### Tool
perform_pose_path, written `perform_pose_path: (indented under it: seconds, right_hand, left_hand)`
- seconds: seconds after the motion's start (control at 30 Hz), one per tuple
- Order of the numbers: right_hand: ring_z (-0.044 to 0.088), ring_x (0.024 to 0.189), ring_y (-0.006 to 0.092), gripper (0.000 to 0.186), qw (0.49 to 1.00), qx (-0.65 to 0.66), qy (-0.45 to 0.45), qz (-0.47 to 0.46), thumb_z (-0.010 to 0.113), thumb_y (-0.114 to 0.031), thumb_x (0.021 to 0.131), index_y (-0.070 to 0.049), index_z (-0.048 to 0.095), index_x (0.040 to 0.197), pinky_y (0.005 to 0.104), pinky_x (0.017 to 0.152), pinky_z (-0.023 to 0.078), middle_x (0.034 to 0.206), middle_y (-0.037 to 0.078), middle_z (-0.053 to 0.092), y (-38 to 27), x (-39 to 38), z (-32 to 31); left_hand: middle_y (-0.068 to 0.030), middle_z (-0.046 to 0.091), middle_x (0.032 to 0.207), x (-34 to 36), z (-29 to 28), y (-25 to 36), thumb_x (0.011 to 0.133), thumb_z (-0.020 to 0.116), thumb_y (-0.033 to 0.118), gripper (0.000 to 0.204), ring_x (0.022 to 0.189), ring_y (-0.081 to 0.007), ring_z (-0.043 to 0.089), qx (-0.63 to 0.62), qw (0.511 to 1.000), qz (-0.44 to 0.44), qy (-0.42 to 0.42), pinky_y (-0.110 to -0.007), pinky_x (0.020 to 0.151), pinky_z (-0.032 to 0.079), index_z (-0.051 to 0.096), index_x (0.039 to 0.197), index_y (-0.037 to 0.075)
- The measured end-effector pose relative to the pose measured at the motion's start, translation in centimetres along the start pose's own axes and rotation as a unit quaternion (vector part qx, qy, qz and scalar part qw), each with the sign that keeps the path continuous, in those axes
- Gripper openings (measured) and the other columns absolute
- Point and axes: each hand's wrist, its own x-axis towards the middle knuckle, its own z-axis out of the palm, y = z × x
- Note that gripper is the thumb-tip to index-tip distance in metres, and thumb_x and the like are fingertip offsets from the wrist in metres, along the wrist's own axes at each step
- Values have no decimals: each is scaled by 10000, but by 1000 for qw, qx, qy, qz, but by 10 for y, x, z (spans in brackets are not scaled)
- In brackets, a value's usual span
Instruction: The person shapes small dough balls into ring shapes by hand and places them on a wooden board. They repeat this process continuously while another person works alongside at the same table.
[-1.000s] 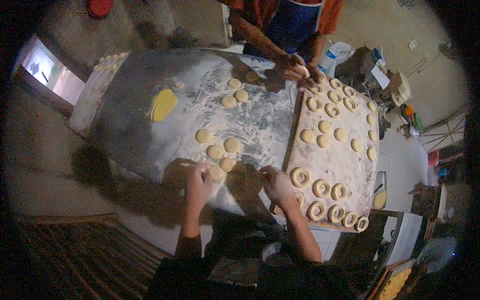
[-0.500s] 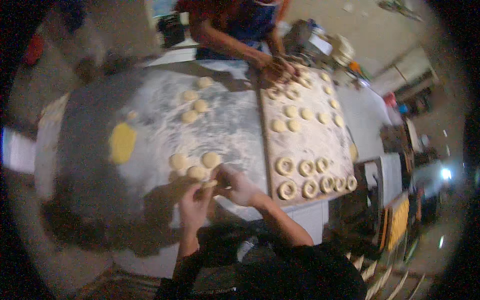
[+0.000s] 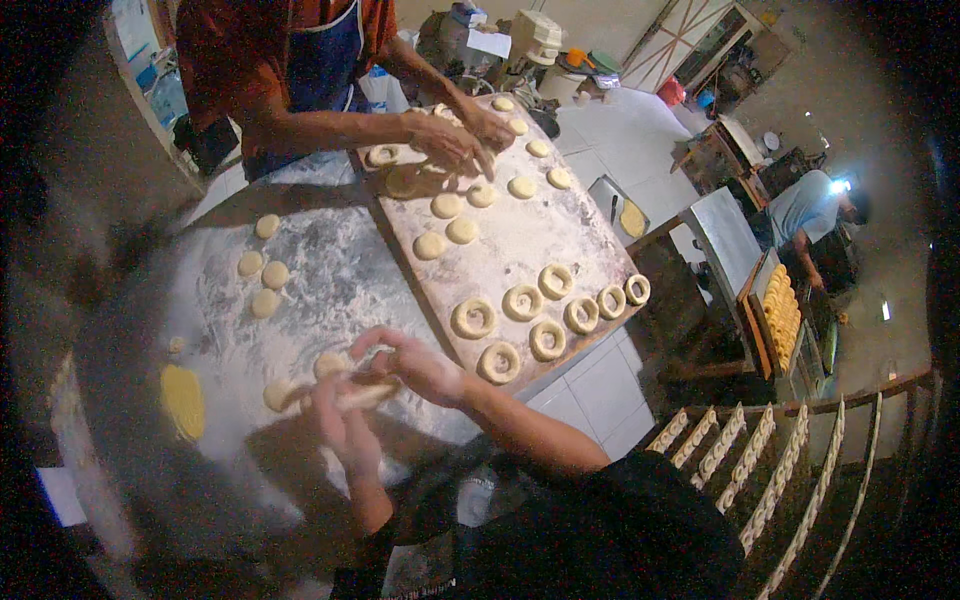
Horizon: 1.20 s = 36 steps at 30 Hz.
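Observation:
My left hand point(image 3: 342, 425) and my right hand point(image 3: 415, 362), both motion-blurred, meet around a piece of pale dough point(image 3: 362, 393) above the floury metal table point(image 3: 215, 490). My right fingers curl over it; my left fingers touch it from the lower left. Dough discs point(image 3: 275, 275) lie on the table, some partly behind my hands, near a yellow oval patch point(image 3: 182, 400). To the right, a floured board point(image 3: 590, 245) carries several dough rings point(image 3: 547, 340) at its near side and flat discs point(image 3: 462, 230) farther back.
A co-worker's hands point(image 3: 445, 140) work over the board's back. Another person point(image 3: 805, 205) bends at the right beside a metal table point(image 3: 725, 255) and a tray of orange-yellow pastries point(image 3: 780, 315). A slatted rack point(image 3: 750, 460) with dough rows stands at lower right; assorted containers point(image 3: 540, 40) sit behind.
The view has swung toward the right. My hands, apart a second ago, have come together on a dough piece. The co-worker's hands have shifted over the board.

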Motion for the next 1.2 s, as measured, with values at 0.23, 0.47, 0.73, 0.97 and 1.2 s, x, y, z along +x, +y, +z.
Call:
perform_pose_path:
  seconds: [0.23,0.47,0.73,0.97,1.2]
  right_hand:
    - [556,877,140,502,975,-218,38,7,552,-184,934,-89,362,1390,298,791,460,858,36,562,-52,-28,-26]
    - [609,728,198,433,993,105,36,-38,530,-356,976,-105,377,1294,297,696,489,807,63,602,-90,-82,-108]
    - [568,687,136,367,929,-333,156,-45,526,-206,994,-114,353,1304,282,618,480,783,38,589,-113,-135,-195]
    - [513,543,149,447,889,-338,294,-95,438,-510,972,-91,473,1126,287,519,430,697,64,566,-111,-157,-263]
    - [604,931,248,595,886,-336,262,-184,372,-525,1002,-62,389,1375,316,731,507,1125,195,585,-129,-175,-309]
  left_hand:
    - [-119,532,1093,-11,75,-13,999,450,291,289,912,-204,531,134,987,74,-50,-343,737,441,519,1102,30]
    - [-155,579,985,-14,186,-5,992,436,170,219,855,-286,577,-97,995,-3,-27,-373,731,446,514,1130,19]
    - [-192,650,802,-17,290,54,1007,431,226,215,722,-358,665,195,966,37,-164,-438,617,500,551,1067,59]
    - [-177,622,738,-8,358,59,1027,389,249,240,684,-389,645,242,932,50,-264,-438,582,485,527,1096,66]
    - [-300,620,823,-10,407,42,1047,345,256,229,847,-502,632,109,949,-18,-294,-534,670,483,458,1107,66]
